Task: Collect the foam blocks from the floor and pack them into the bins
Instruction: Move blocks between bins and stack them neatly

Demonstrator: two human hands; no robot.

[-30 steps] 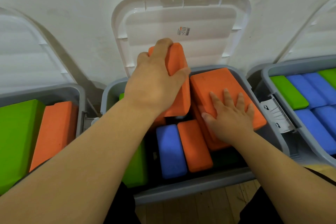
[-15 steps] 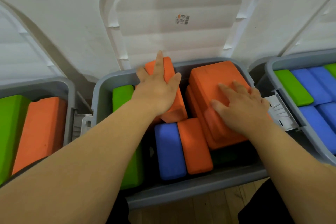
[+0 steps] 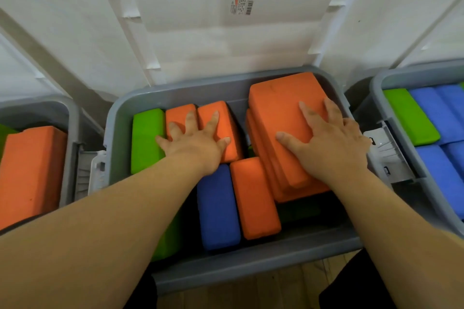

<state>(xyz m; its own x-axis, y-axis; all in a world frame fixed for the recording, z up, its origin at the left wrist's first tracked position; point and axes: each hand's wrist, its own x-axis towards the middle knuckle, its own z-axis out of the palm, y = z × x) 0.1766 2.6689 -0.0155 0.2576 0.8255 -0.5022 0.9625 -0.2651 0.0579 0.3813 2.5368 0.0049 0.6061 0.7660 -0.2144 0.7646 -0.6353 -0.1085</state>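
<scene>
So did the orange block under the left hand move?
Yes. The orange block went down from the white lid into the grey bin, under the left hand.

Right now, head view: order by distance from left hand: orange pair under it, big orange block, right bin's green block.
1. orange pair, under the left hand, touching.
2. big orange block, right side of middle bin.
3. green block, in right bin, far right.

The middle bin (image 3: 118, 118) is grey, and its lid (image 3: 226, 40) is white with a small red-and-white barcode label (image 3: 242, 7). Inside are orange blocks (image 3: 281, 108), a green block (image 3: 147, 138) and a blue block (image 3: 217, 206). The grey left bin (image 3: 71, 118) shows orange and green foam, and the grey right bin (image 3: 376, 83) shows green and blue. The floor (image 3: 276, 283) is pale brown wood.
</scene>
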